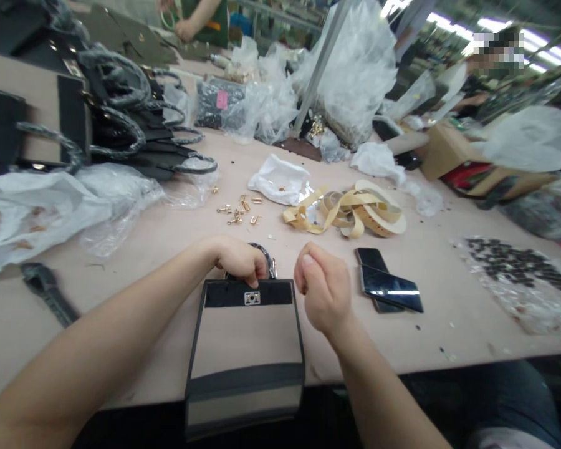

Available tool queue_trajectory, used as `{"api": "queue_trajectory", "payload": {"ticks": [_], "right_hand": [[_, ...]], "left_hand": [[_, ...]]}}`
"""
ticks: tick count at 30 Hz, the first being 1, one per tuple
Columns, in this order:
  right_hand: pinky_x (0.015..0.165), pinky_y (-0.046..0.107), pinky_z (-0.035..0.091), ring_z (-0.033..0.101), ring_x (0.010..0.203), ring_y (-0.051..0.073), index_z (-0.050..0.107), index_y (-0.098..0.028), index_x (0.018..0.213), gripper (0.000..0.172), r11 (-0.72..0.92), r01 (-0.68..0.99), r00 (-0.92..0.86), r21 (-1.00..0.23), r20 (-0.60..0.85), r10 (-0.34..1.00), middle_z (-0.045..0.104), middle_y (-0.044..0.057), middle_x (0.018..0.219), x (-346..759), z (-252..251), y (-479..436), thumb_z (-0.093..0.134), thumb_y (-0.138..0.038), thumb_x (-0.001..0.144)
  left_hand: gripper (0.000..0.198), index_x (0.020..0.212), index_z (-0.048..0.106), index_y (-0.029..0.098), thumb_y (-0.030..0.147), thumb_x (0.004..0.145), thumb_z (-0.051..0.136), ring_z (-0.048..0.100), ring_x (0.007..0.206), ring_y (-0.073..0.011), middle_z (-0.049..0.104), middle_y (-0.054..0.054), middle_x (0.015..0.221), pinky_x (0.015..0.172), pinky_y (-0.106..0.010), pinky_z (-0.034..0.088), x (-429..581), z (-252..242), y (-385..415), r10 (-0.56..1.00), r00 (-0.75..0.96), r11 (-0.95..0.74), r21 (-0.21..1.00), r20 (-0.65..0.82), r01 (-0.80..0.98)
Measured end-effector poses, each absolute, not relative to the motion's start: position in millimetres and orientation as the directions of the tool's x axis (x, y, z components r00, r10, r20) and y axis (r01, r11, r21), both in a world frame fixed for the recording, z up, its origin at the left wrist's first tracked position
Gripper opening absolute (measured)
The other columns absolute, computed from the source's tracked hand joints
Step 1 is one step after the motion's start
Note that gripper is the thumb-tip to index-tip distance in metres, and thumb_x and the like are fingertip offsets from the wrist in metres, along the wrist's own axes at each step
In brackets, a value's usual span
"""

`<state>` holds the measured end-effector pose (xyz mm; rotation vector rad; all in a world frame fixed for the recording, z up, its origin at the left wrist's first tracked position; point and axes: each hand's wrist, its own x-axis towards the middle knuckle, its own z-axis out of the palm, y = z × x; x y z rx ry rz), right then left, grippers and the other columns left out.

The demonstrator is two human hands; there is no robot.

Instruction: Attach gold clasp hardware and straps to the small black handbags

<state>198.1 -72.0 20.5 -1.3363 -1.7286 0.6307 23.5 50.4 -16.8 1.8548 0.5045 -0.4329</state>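
Observation:
A small beige handbag [245, 349] with black trim and a metal clasp [252, 299] lies flat at the table's near edge. My left hand [237, 257] is closed over the bag's top edge, gripping it by its dark braided handle [265, 254]. My right hand [323, 290] hovers just right of the bag's top corner, fingers curled into a pinch; whatever it holds is too small to make out. Several small gold metal fittings [237, 212] lie scattered on the table beyond the bag.
Two dark phones [388, 288] lie right of my right hand. Coiled tan strap [355, 212] and a white bag [278, 179] lie mid-table. Finished handbags [65, 118] stack far left, plastic bags [51, 206] beside them. Dark parts [518, 262] lie on plastic at right. Other people work beyond.

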Motion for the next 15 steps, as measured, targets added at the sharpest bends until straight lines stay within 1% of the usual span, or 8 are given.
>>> {"api": "queue_trajectory", "payload": {"ticks": [1,3,4,6,9,11,13,15], "right_hand": [[0.06,0.033,0.031,0.047,0.054,0.016,0.046,-0.024,0.069,0.034,0.261,0.712,-0.087,-0.652,0.287,0.954,0.049,-0.002,0.057,214,20,-68,0.043,-0.026,0.102],[0.062,0.034,0.031,0.051,0.06,0.019,0.052,-0.023,0.076,0.025,0.138,0.914,-0.047,-0.382,0.238,0.97,0.055,0.001,0.063,244,9,-58,0.045,-0.024,0.1],[0.065,0.034,0.034,0.055,0.066,0.021,0.055,-0.022,0.081,0.022,0.105,0.946,-0.035,-0.308,0.223,0.974,0.06,0.004,0.069,255,-1,-54,0.046,-0.024,0.101],[0.073,0.035,0.042,0.062,0.081,0.025,0.062,-0.02,0.088,0.017,0.122,0.957,-0.065,-0.262,0.217,0.974,0.069,0.01,0.085,270,-22,-48,0.053,-0.028,0.099],[0.094,0.043,0.048,0.064,0.104,0.031,0.069,-0.017,0.1,0.017,0.233,0.912,-0.115,-0.336,0.337,0.934,0.072,0.016,0.104,274,-34,-52,0.06,-0.031,0.097],[0.103,0.047,0.048,0.063,0.112,0.032,0.07,-0.017,0.108,0.021,0.31,0.82,-0.092,-0.482,0.423,0.902,0.072,0.016,0.112,269,-23,-67,0.059,-0.033,0.099],[0.103,0.046,0.052,0.067,0.114,0.029,0.068,-0.019,0.12,0.027,0.37,0.619,-0.133,-0.693,0.372,0.919,0.073,0.014,0.119,261,-3,-92,0.055,-0.036,0.104],[0.099,0.042,0.057,0.07,0.115,0.026,0.063,-0.023,0.136,0.038,0.368,0.342,-0.361,-0.865,0.24,0.901,0.073,0.012,0.127,252,17,-122,0.048,-0.042,0.108]], "left_hand": [[0.018,0.071,0.069,0.018,0.036,0.074,0.072,0.055,0.065,-0.0146,0.064,0.002,0.066,0.061,-0.025,0.044,24,-14,50,0.111,0.833,-0.309,0.778,-0.542,0.547],[0.02,0.072,0.069,0.019,0.038,0.075,0.073,0.053,0.062,-0.0142,0.063,0.002,0.066,0.057,-0.025,0.04,25,-8,47,0.126,0.807,-0.349,0.736,-0.577,0.58],[0.021,0.072,0.069,0.019,0.039,0.074,0.075,0.053,0.061,-0.0143,0.064,0.001,0.065,0.056,-0.026,0.039,26,-4,45,0.159,0.795,-0.377,0.708,-0.586,0.597],[0.021,0.073,0.07,0.019,0.038,0.072,0.08,0.056,0.062,-0.0156,0.066,0.0,0.068,0.056,-0.027,0.039,26,6,36,0.221,0.776,-0.433,0.653,-0.591,0.621],[0.015,0.082,0.073,0.02,0.031,0.075,0.079,0.065,0.071,-0.0198,0.073,-0.003,0.078,0.06,-0.029,0.044,23,25,7,0.389,0.761,-0.521,0.558,-0.519,0.646],[0.012,0.092,0.074,0.022,0.029,0.083,0.074,0.069,0.076,-0.0231,0.076,-0.005,0.084,0.066,-0.032,0.049,17,38,-27,0.574,0.725,-0.565,0.457,-0.38,0.687],[0.01,0.094,0.072,0.021,0.021,0.092,0.063,0.07,0.074,-0.0249,0.075,-0.006,0.082,0.07,-0.036,0.053,10,49,-70,0.74,0.658,-0.602,0.297,-0.141,0.741],[0.013,0.093,0.071,0.018,0.013,0.093,0.059,0.071,0.077,-0.0254,0.075,-0.007,0.084,0.076,-0.039,0.057,2,55,-115,0.684,0.717,-0.73,0.131,0.134,0.671]]}}
